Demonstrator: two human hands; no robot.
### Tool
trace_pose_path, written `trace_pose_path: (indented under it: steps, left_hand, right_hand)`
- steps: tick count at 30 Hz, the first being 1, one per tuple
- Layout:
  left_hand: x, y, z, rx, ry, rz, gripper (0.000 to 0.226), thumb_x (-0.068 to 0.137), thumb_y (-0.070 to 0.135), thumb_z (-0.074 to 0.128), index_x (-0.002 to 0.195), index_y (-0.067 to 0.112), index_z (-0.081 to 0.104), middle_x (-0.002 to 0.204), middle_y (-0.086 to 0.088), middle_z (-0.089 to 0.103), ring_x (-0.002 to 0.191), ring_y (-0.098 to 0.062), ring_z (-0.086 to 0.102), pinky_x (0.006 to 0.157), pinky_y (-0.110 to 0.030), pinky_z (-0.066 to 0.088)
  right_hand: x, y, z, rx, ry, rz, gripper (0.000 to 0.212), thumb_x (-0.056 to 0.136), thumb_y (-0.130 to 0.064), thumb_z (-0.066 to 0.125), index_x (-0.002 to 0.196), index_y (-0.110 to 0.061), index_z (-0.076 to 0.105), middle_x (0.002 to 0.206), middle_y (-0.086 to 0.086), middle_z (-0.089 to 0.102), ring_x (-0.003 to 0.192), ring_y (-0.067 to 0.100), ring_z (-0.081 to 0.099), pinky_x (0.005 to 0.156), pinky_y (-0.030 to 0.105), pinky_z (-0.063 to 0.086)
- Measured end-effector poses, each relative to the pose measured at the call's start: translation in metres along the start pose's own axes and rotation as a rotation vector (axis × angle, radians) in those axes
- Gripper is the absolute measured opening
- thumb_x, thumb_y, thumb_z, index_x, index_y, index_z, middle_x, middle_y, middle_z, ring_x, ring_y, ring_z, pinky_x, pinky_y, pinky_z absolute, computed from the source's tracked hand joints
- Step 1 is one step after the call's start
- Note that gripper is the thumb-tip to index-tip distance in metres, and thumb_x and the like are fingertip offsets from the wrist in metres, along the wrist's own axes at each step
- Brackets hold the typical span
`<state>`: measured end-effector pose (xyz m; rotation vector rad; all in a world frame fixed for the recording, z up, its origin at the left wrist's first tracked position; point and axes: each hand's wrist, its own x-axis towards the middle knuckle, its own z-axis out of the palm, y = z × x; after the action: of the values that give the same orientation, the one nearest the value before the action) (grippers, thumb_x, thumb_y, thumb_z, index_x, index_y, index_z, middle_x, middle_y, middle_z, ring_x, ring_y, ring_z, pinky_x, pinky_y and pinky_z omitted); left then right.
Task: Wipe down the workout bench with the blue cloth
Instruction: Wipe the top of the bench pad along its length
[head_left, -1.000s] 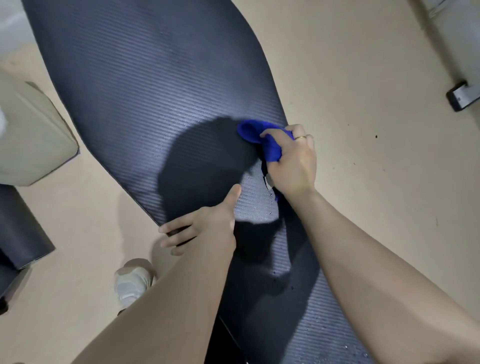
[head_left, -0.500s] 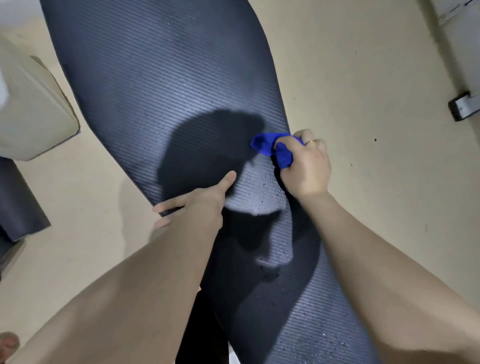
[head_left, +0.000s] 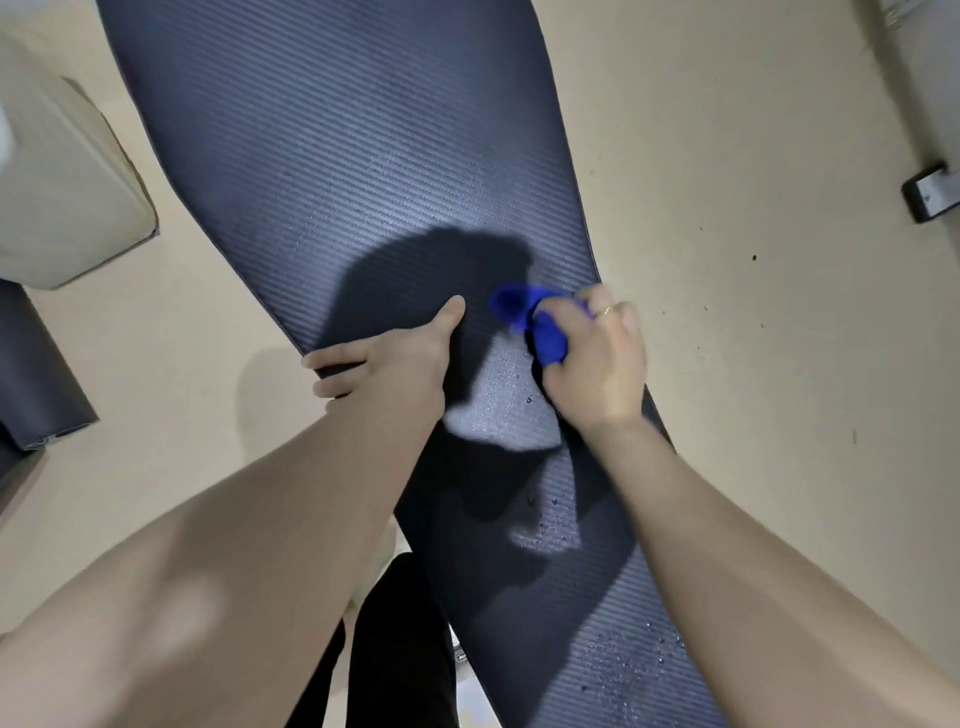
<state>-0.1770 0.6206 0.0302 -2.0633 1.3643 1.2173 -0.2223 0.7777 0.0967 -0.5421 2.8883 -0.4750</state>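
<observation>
The workout bench (head_left: 332, 156) is a long dark pad with a ribbed surface, running from the top of the view down to the lower right. My right hand (head_left: 597, 364) is closed around the bunched blue cloth (head_left: 535, 322) and presses it onto the pad near its right edge. My left hand (head_left: 395, 353) grips the pad's left edge, thumb on top and fingers curled underneath. Water droplets (head_left: 556, 519) dot the pad below my hands and further toward the lower right.
Beige floor lies on both sides of the bench. A pale cushioned block (head_left: 62, 182) sits at the left, with a dark padded piece (head_left: 31, 379) below it. A grey metal bracket (head_left: 930, 197) is at the right edge. My dark trouser leg (head_left: 395, 649) shows beside the pad.
My right hand with the cloth has slid down and right along the pad's right edge. My left hand's grip has shifted a little up the left edge, fingers curling under it.
</observation>
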Motion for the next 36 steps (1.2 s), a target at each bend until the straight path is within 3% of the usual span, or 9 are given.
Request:
trace_pose_path:
  steps: [2,5,10,13,17,26,29,33,36]
  left_hand:
    - [-0.059,-0.001,-0.029,0.11,0.036,0.099,0.138,0.057,0.077,0.065,0.15,0.011,-0.013,0.155,-0.018,0.009,0.142,-0.035,0.017,0.116,-0.048,0.017]
    - [-0.078,-0.034,-0.054,0.268,0.087,0.367,0.114,0.079,0.053,0.064,0.15,0.007,-0.012,0.154,-0.016,0.01,0.139,-0.035,0.021,0.113,-0.047,0.019]
    - [-0.046,-0.068,-0.096,0.691,0.131,0.837,0.117,0.068,0.056,0.073,0.15,0.006,0.008,0.158,-0.015,-0.005,0.143,-0.035,0.011,0.114,-0.051,0.014]
    - [-0.035,-0.069,-0.116,0.931,0.254,1.066,0.119,0.051,0.065,0.075,0.141,0.0,0.035,0.153,-0.021,0.024,0.135,-0.04,0.032,0.105,-0.056,0.03]
    - [-0.036,-0.061,-0.124,1.15,0.301,1.144,0.113,0.035,0.072,0.074,0.119,-0.002,0.059,0.124,-0.016,0.062,0.104,-0.029,0.065,0.086,-0.043,0.05]
    - [-0.017,-0.056,-0.131,1.125,0.241,1.308,0.109,0.043,0.068,0.074,0.124,-0.003,0.057,0.126,-0.019,0.06,0.113,-0.035,0.059,0.09,-0.047,0.046]
    - [-0.014,-0.053,-0.141,1.105,0.166,1.361,0.106,0.056,0.062,0.075,0.138,0.002,0.044,0.142,-0.015,0.047,0.128,-0.033,0.047,0.101,-0.046,0.034]
    - [0.0,-0.047,-0.149,1.158,0.291,1.494,0.101,0.037,0.064,0.081,0.116,0.004,0.064,0.112,-0.012,0.067,0.102,-0.028,0.057,0.084,-0.038,0.027]
    - [0.011,-0.048,-0.147,1.113,0.337,1.582,0.098,0.039,0.068,0.075,0.114,0.006,0.064,0.11,-0.01,0.067,0.101,-0.024,0.041,0.083,-0.037,0.024]
  right_hand:
    - [-0.031,-0.003,0.004,-0.012,-0.073,-0.126,0.032,0.066,-0.019,0.045,0.089,-0.022,0.066,0.089,0.011,0.06,0.069,0.032,0.051,0.062,0.036,0.049]
    - [-0.058,-0.015,0.001,-0.011,-0.166,-0.229,0.033,0.068,-0.025,0.041,0.087,-0.023,0.068,0.086,0.011,0.061,0.066,0.032,0.053,0.059,0.035,0.05]
    - [0.015,-0.026,0.004,-0.038,0.022,0.152,0.04,0.072,-0.012,0.047,0.108,-0.021,0.064,0.105,0.017,0.055,0.088,0.038,0.049,0.075,0.042,0.044]
    - [-0.013,-0.043,0.013,0.013,0.027,0.064,0.035,0.069,-0.013,0.05,0.1,-0.019,0.066,0.098,0.017,0.056,0.08,0.037,0.051,0.065,0.038,0.044]
    - [-0.097,-0.067,0.024,0.015,-0.189,-0.154,0.028,0.062,-0.02,0.052,0.086,-0.023,0.067,0.085,0.01,0.06,0.063,0.031,0.052,0.055,0.033,0.047]
    - [-0.012,-0.076,0.023,-0.051,0.021,0.098,0.039,0.069,-0.01,0.057,0.106,-0.021,0.064,0.106,0.017,0.055,0.085,0.037,0.049,0.071,0.04,0.043]
    - [-0.076,-0.099,0.036,-0.047,-0.116,-0.131,0.043,0.056,-0.017,0.071,0.099,-0.022,0.067,0.092,0.014,0.06,0.073,0.034,0.054,0.059,0.034,0.046]
    - [-0.078,-0.101,0.031,-0.136,-0.186,-0.355,0.047,0.049,-0.026,0.08,0.094,-0.026,0.068,0.089,0.008,0.063,0.071,0.032,0.058,0.057,0.032,0.048]
    - [-0.026,-0.105,0.028,-0.165,-0.078,-0.062,0.043,0.066,-0.015,0.066,0.108,-0.023,0.063,0.106,0.013,0.057,0.088,0.036,0.052,0.072,0.04,0.045]
